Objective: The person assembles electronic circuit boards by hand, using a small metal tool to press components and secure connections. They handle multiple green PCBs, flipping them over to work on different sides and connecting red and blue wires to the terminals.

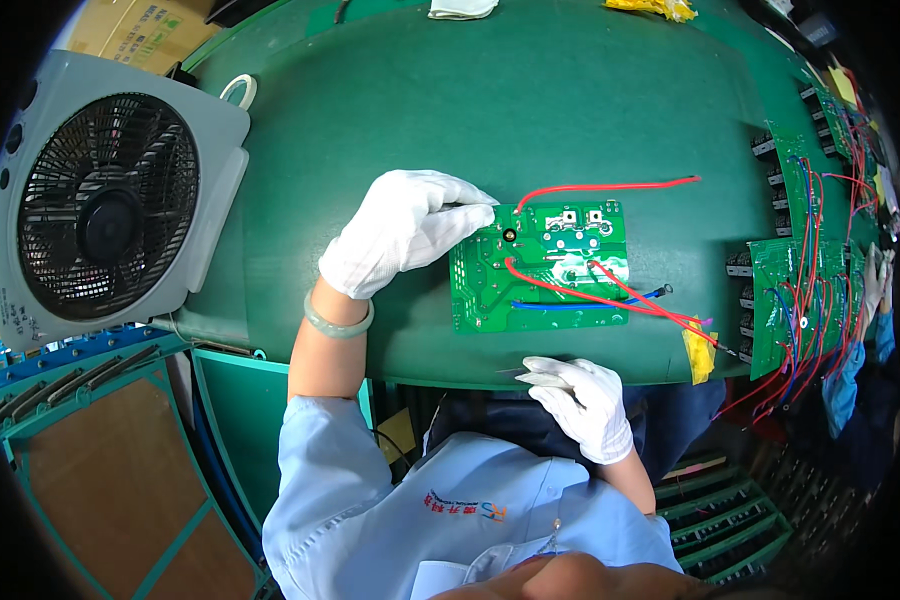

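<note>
A green circuit board (pixel 485 290) lies on the green work table in front of me. Red wires (pixel 610 186) and a blue wire (pixel 560 304) run from it, some reaching past its right edge. My left hand (pixel 400 230), in a white glove, pinches the board's upper left corner between thumb and fingers. Near the table's front edge, below the board, my gloved right hand (pixel 585 405) is closed on a thin, grey, pointed tool (pixel 513 373). Most of that tool is hidden by the fingers, so its exact kind does not show.
A grey box fan (pixel 110 220) stands at the left, with a white ring (pixel 240 92) beside it. More wired circuit boards (pixel 780 300) stand along the right side, near another person's blue sleeve (pixel 844 390). Yellow tape (pixel 700 357) hangs at the table's front edge.
</note>
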A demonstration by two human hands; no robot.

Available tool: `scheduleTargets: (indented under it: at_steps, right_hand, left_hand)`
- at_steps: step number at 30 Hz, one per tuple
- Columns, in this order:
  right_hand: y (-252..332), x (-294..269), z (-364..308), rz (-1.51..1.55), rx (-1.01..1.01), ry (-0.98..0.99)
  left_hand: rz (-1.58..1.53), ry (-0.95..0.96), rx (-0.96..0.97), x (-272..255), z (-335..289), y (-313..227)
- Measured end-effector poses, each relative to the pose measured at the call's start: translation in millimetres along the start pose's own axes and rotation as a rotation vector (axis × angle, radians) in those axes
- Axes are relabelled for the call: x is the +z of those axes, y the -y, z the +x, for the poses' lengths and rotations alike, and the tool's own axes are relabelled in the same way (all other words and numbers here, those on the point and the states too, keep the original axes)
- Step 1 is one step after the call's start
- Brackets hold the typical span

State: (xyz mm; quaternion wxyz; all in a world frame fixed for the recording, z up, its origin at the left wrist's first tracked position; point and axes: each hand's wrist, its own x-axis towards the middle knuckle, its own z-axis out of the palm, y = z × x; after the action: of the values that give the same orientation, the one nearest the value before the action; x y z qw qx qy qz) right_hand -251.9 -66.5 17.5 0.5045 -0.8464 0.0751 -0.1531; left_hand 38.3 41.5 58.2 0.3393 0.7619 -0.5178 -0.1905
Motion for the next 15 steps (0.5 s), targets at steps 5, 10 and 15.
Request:
scheduleTargets:
  at_steps: [5, 10, 15]
  right_hand:
    - [-2.5, -0.8, -0.9, 0.008, -0.001, 0.005]
    - [-3.6, -0.2, -1.3, 0.007, -0.021, 0.0]
    - [-0.1, -1.1, -0.6, -0.006, -0.014, -0.01]
  left_hand:
    - [0.121, 0.101, 0.045, -10.7, 9.5, -10.1]
    - [0.202, 0.184, 0.054, -14.5, 17.4, -18.6]
    - [0.133, 0.116, 0.121, -8.0, 11.0, -10.6]
